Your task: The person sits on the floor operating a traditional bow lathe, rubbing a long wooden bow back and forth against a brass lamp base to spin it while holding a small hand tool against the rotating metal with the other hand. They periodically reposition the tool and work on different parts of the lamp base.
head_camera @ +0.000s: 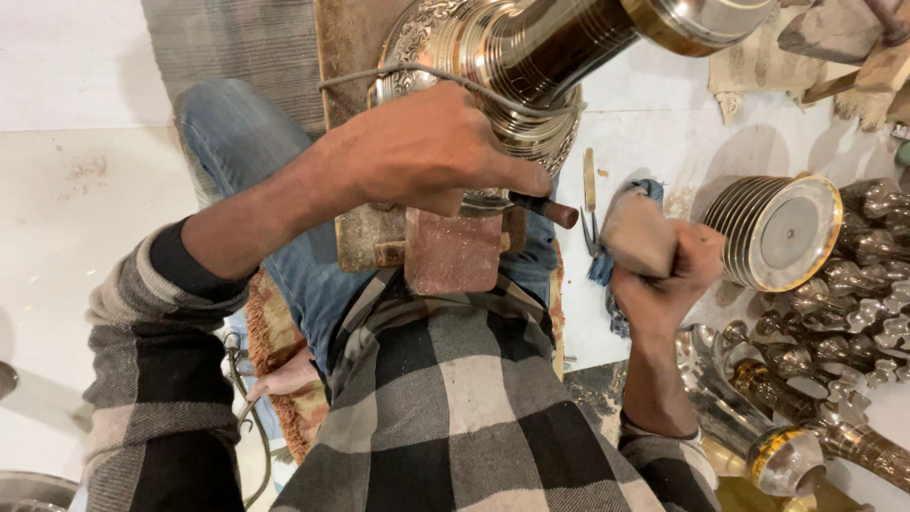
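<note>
Large silvery metal vessel (493,66), ribbed and embossed, lying across the lap and over a reddish wooden block (453,248), neck pointing up and to the right out of frame. A grey cord (445,76) looped over its shoulder. Left hand (431,152) pressed against the embossed shoulder, fingers clenched around a thin punch with a dark brown handle end (548,209) sticking out to the right. Right hand (678,275) raised beside the knee, gripping a wooden mallet (637,232) by its pale, blocky head end; handle hidden in the fist.

For a clean strike, by the look of it: punch tip kept square to the metal, vessel braced firmly against the block, mallet brought down flat on the punch end rather than glancing, left fingers clear of the struck end.

Counted outward: one vessel in work, one block, one punch, one mallet. On the white floor (85,218) to the right, one ribbed round base (777,232) with a gold rim, one flared silver stem (758,427) lying on its side with a gold-rimmed end, and a heap of small cast silver fittings (858,294), too many and too overlapped to count. One thin flat tool (589,180) near the knee, beside a blue cloth (650,189). Blue jeans (237,142) and a grey-checked wrap (455,408) below.
</note>
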### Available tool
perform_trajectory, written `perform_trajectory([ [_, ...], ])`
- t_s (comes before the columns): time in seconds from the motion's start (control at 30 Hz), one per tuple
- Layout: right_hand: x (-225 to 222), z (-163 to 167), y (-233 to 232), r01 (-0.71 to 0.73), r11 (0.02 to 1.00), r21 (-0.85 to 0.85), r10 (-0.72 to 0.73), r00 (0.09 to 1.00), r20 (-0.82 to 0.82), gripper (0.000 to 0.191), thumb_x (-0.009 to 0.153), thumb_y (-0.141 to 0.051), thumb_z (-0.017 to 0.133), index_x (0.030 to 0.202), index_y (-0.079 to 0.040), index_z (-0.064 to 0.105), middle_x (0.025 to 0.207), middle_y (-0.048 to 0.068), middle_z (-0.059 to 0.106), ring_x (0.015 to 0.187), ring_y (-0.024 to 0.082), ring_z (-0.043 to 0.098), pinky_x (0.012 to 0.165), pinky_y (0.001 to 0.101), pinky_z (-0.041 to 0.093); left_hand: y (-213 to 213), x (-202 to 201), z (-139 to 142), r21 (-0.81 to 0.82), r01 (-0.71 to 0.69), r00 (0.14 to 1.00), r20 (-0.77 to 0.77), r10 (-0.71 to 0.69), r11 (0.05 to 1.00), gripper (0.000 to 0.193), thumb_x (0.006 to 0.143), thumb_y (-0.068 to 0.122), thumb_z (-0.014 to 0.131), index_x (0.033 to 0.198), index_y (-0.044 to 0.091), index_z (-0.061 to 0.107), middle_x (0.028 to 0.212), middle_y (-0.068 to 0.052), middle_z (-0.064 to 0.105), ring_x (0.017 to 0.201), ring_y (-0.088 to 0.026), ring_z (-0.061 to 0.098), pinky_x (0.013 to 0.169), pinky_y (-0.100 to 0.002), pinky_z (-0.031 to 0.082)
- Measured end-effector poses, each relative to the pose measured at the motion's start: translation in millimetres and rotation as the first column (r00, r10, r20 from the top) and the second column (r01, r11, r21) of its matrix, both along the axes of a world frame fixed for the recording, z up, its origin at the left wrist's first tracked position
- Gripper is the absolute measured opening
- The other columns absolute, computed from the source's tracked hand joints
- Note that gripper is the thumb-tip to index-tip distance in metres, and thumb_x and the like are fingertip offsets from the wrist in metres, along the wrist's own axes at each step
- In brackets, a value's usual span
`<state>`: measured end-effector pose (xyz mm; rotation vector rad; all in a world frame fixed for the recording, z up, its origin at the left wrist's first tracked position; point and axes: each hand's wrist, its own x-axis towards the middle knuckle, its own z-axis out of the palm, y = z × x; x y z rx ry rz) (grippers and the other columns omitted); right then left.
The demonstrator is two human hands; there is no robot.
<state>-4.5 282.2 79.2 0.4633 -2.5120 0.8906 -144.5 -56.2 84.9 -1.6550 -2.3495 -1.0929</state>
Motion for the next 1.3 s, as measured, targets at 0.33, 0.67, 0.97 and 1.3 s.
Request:
perform_trajectory([
  [0.33, 12.2, -16.4, 1.1, 0.139, 0.981, -0.137, -0.12, 0.983, 0.141, 0.026, 0.088, -0.004, 0.08, 0.104, -0.011, 0.061, 0.099, 0.007, 0.062, 0.084, 0.013, 0.056, 0.079, 0.0264, 0.05, 2.9, -1.1, 4.0, -0.044, 0.053, 0.998, 0.038, -0.052, 0.998, 0.055, 0.083, 0.009, 0.071, 0.135, 0.025, 0.065, 0.05, -0.002, 0.058, 0.048, -0.014, 0.061, 0.044, -0.032, 0.05],
  [0.67, 16.8, -23.5, -2.2, 0.111, 0.972, -0.208, -0.09, 0.99, 0.105, 0.022, 0.091, 0.0, 0.08, 0.103, -0.008, 0.063, 0.092, 0.004, 0.066, 0.084, 0.015, 0.058, 0.087, 0.0309, 0.046, 1.9, -5.7, 14.1, -0.135, 0.08, 0.997, -0.005, -0.081, 0.988, 0.065, 0.08, -0.002, 0.069, 0.137, 0.028, 0.062, 0.048, -0.002, 0.056, 0.046, -0.014, 0.061, 0.043, -0.032, 0.049],
  [0.97, 17.7, -19.0, -14.4, 0.228, 0.973, -0.039, -0.22, 0.966, 0.137, 0.028, 0.083, 0.001, 0.081, 0.098, -0.007, 0.058, 0.085, 0.006, 0.06, 0.081, 0.017, 0.054, 0.075, 0.0332, 0.041, 6.1, -6.0, 15.5, -0.111, 0.098, 0.995, -0.024, -0.101, 0.989, 0.053, 0.08, 0.009, 0.073, 0.13, 0.025, 0.063, 0.049, -0.003, 0.057, 0.049, -0.016, 0.064, 0.042, -0.032, 0.051],
  [1.3, 18.6, -12.7, -24.7, 0.246, 0.895, -0.371, -0.163, 0.957, 0.241, 0.023, 0.097, -0.001, 0.08, 0.096, -0.01, 0.059, 0.091, 0.004, 0.063, 0.075, 0.011, 0.055, 0.075, 0.0257, 0.043, 6.9, -9.6, 13.9, -0.098, 0.114, 0.992, -0.051, -0.119, 0.989, 0.052, 0.079, 0.002, 0.073, 0.125, 0.025, 0.068, 0.051, -0.002, 0.061, 0.05, -0.015, 0.064, 0.042, -0.032, 0.048],
])
